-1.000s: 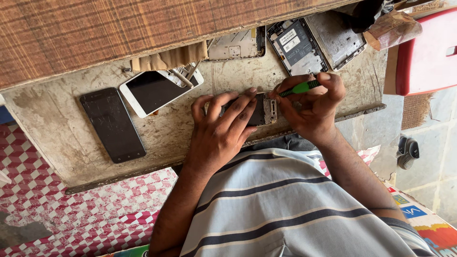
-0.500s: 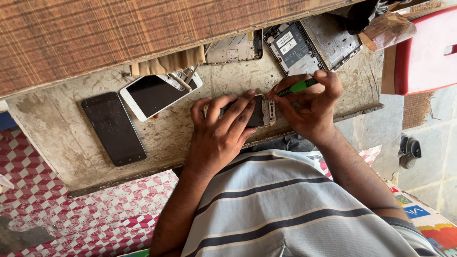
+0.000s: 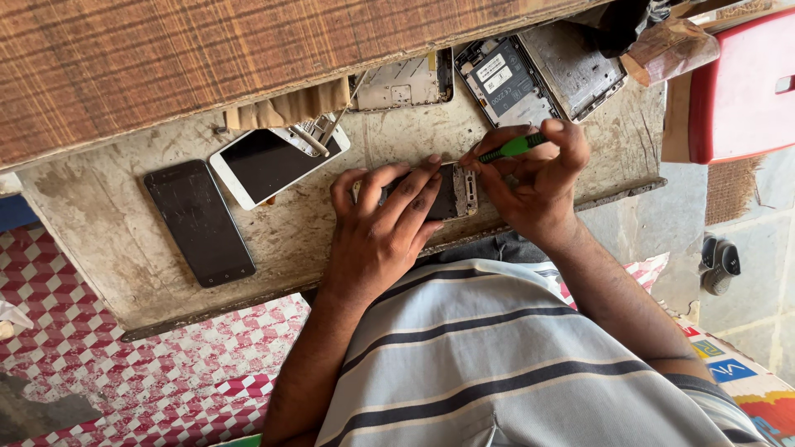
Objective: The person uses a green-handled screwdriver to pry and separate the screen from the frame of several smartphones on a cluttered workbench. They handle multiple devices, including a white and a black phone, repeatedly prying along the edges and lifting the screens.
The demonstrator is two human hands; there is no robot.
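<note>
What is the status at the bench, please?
Left hand pressing the opened phone flat. Right hand gripping green screwdriver at its edge. Nothing in the way.

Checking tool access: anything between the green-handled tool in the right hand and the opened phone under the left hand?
Nothing visible. The right hand holds the green-handled tool with its tip at the opened phone, at that phone's end. The left hand lies flat on the phone but covers only its other part.
</note>
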